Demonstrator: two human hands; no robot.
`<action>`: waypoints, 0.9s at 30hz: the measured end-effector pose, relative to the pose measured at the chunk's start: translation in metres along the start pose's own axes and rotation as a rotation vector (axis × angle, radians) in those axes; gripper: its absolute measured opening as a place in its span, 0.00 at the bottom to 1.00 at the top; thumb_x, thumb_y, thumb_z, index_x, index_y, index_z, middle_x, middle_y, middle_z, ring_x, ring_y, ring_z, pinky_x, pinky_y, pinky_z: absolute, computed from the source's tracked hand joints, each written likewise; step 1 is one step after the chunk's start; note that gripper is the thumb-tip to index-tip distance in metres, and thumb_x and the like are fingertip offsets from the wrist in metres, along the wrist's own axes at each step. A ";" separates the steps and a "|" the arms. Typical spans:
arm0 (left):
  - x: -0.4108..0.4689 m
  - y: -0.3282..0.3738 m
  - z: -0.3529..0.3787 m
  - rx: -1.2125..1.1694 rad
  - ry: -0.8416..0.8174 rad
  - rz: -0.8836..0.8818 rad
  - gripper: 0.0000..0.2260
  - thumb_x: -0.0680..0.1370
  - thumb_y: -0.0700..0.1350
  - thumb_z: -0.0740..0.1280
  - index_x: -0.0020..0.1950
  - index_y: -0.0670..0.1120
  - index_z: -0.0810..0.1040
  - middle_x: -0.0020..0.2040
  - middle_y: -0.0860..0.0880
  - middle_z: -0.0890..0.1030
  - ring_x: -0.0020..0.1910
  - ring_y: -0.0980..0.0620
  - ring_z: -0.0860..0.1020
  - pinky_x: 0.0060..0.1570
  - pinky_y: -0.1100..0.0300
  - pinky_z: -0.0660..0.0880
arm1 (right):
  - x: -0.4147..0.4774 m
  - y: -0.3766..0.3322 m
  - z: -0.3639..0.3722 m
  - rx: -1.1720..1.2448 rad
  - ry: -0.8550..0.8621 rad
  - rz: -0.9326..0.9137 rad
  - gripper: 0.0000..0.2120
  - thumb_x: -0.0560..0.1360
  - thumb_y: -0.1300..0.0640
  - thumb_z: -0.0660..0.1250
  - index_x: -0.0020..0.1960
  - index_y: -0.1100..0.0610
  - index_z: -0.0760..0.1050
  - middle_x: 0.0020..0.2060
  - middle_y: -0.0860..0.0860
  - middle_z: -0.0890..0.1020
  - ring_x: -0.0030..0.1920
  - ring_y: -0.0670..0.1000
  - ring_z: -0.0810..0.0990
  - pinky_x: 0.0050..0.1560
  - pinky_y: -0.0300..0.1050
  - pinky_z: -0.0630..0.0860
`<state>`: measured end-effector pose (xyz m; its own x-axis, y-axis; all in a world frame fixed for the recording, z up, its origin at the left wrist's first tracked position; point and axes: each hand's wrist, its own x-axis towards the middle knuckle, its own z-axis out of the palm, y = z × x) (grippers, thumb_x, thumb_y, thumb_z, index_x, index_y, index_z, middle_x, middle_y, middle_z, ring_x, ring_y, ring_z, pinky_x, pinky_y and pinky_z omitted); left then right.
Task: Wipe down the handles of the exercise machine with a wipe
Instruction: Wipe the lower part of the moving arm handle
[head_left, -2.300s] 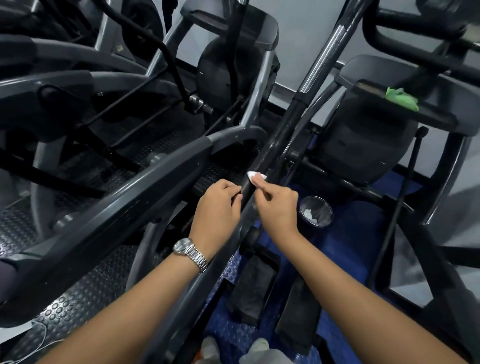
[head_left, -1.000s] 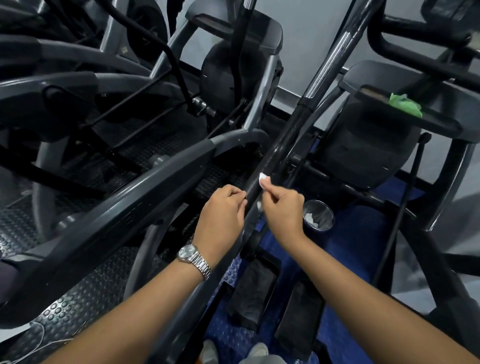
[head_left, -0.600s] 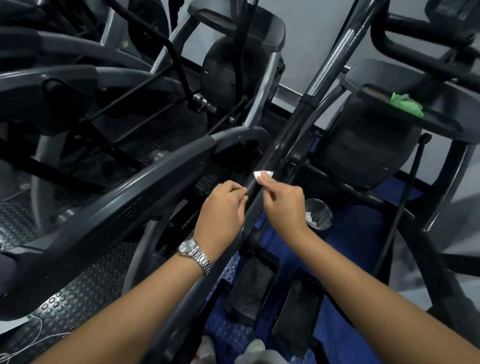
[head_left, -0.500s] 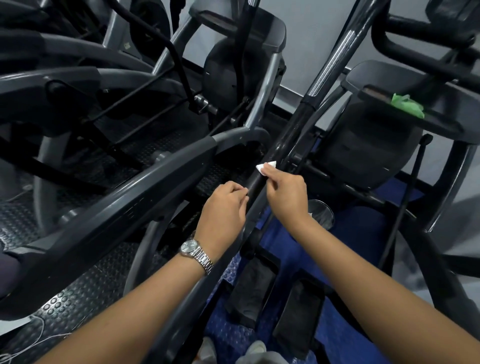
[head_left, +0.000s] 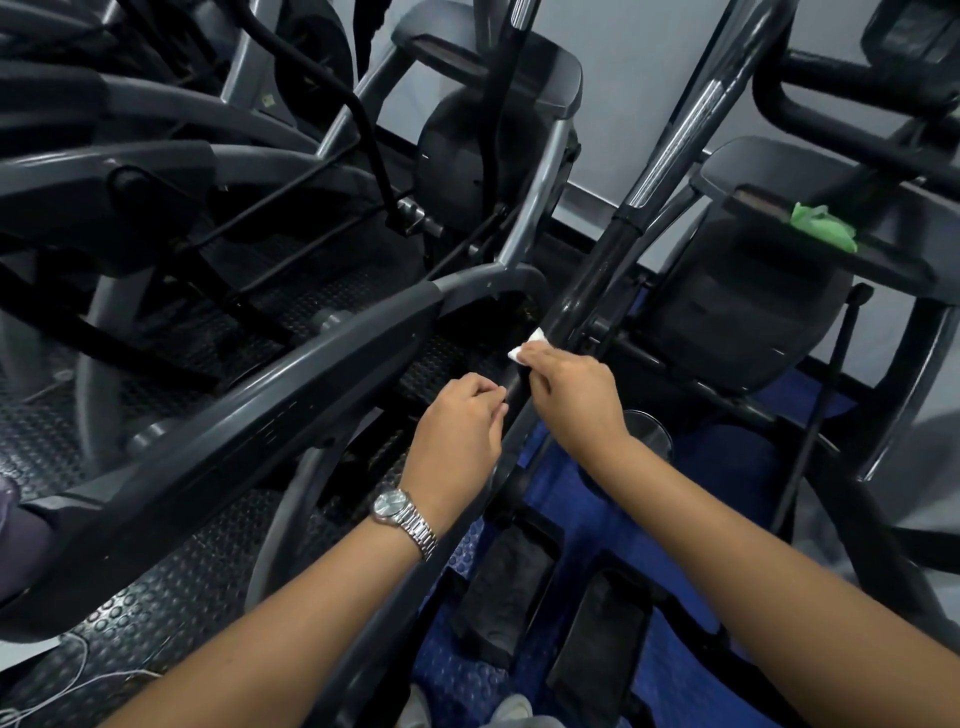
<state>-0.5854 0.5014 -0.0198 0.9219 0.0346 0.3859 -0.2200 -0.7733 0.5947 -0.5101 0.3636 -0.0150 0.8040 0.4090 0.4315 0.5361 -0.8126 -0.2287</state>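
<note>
A long black handle bar (head_left: 597, 280) of the exercise machine runs diagonally from lower centre up to the top right. My right hand (head_left: 576, 395) pinches a small white wipe (head_left: 527, 345) and presses it against the bar's left side. Just below it, my left hand (head_left: 460, 431), with a silver watch at the wrist, has its fingers curled around the same bar. Only a corner of the wipe shows past my fingertips.
A thick grey arm (head_left: 260, 415) of a neighbouring machine crosses at the left. A green cloth (head_left: 826, 234) lies on a console tray at the right. Black foot pedals (head_left: 504, 592) sit over the blue floor (head_left: 675, 686) below. A round cup holder (head_left: 649, 436) lies behind my right wrist.
My right hand has slid the wipe a little up the bar since 2.3 s ago, with small back-and-forth shifts. My left hand keeps its grip in the same spot.
</note>
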 end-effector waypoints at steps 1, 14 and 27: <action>0.000 0.000 0.000 -0.002 -0.002 0.000 0.08 0.77 0.41 0.66 0.53 0.42 0.82 0.49 0.49 0.80 0.48 0.52 0.78 0.46 0.61 0.77 | -0.004 -0.001 -0.001 0.010 -0.020 -0.035 0.14 0.73 0.65 0.63 0.55 0.57 0.81 0.54 0.49 0.84 0.45 0.56 0.84 0.40 0.53 0.81; 0.001 0.000 0.000 -0.018 0.007 -0.007 0.08 0.77 0.41 0.67 0.53 0.42 0.82 0.49 0.50 0.80 0.48 0.52 0.78 0.47 0.62 0.76 | -0.012 0.002 0.000 0.133 0.019 -0.024 0.16 0.72 0.64 0.62 0.56 0.53 0.81 0.50 0.49 0.85 0.43 0.54 0.85 0.40 0.53 0.81; 0.005 -0.004 0.001 -0.082 0.023 -0.042 0.08 0.76 0.41 0.67 0.52 0.42 0.83 0.47 0.52 0.81 0.46 0.55 0.79 0.49 0.61 0.77 | -0.012 0.004 0.000 0.304 0.195 0.132 0.14 0.72 0.68 0.68 0.53 0.56 0.83 0.45 0.51 0.86 0.45 0.50 0.85 0.47 0.48 0.82</action>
<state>-0.5794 0.5038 -0.0204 0.9236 0.0807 0.3749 -0.2079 -0.7162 0.6663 -0.5171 0.3552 -0.0210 0.8229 0.1990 0.5322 0.5069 -0.6805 -0.5291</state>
